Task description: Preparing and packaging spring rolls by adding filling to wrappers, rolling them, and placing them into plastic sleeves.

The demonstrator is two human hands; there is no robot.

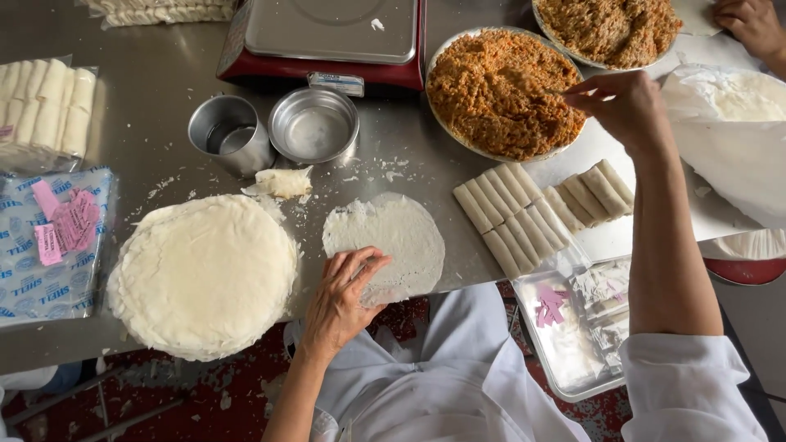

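My left hand rests flat, fingers spread, on the near edge of a single round white wrapper lying on the steel table. My right hand reaches over the right rim of a big round tray of orange-brown shredded filling; its fingers pinch what looks like a thin utensil handle pointing into the filling. A tall stack of round wrappers sits left of my left hand. Finished rolls lie in a row between my two arms.
A metal cup and a shallow metal bowl stand behind the wrappers, a red scale behind them. Bagged rolls and empty printed bags lie at left. Another person's hand reaches by a second filling tray.
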